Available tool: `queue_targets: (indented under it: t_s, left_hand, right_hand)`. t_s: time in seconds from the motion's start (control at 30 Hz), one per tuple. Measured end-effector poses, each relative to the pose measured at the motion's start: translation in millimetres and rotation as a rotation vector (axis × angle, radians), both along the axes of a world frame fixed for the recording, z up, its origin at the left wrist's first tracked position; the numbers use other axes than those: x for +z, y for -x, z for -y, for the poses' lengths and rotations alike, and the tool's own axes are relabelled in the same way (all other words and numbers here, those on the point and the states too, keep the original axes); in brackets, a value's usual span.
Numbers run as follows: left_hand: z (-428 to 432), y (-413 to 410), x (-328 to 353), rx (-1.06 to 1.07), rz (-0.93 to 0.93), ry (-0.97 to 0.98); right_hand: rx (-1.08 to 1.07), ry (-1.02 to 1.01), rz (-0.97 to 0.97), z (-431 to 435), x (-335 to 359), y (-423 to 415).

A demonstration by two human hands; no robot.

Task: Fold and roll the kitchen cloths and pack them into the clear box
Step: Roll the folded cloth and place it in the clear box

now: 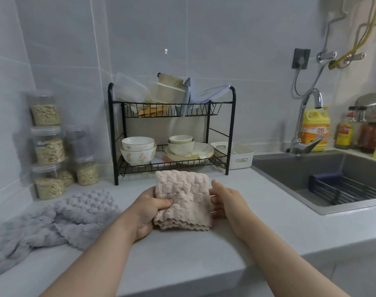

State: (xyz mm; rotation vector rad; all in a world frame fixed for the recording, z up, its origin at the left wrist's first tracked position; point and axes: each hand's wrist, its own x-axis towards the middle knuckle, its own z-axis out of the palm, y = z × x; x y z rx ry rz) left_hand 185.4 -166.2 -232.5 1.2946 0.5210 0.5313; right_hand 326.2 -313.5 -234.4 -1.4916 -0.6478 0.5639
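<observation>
A folded pink kitchen cloth (183,199) lies on the grey counter (257,211), in front of the dish rack. My left hand (147,211) grips its left edge, thumb on top of the fabric. My right hand (224,200) rests against the cloth's right edge with straight fingers partly tucked under it. A crumpled grey cloth (54,221) lies unfolded at the left of the counter. No clear box stands on the counter; clear plastic containers (167,91) sit on the rack's top shelf.
A black two-tier dish rack (172,133) with bowls and plates stands behind the cloth. Jars of grain (50,146) are stacked at the left wall. A white basket (240,155) sits beside the rack. The sink (324,179), tap and bottles lie to the right.
</observation>
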Motion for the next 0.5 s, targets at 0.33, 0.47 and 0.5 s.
queue_targets:
  t_s: [0.33,0.47,0.5]
  left_hand:
    - [-2.4,1.3,-5.0,-0.041,0.094,0.017]
    - [-5.1,2.8,-6.6,-0.063,0.136,0.084]
    - [-5.8,2.9,-7.0,-0.070,0.135,0.086]
  right_hand:
    - [0.020,-0.007,0.156,9.7,-5.8,-3.0]
    - [0.067,-0.008,0.078,12.2,-5.1,-4.6]
    - [0.074,-0.002,0.077,12.5,-5.4,-5.0]
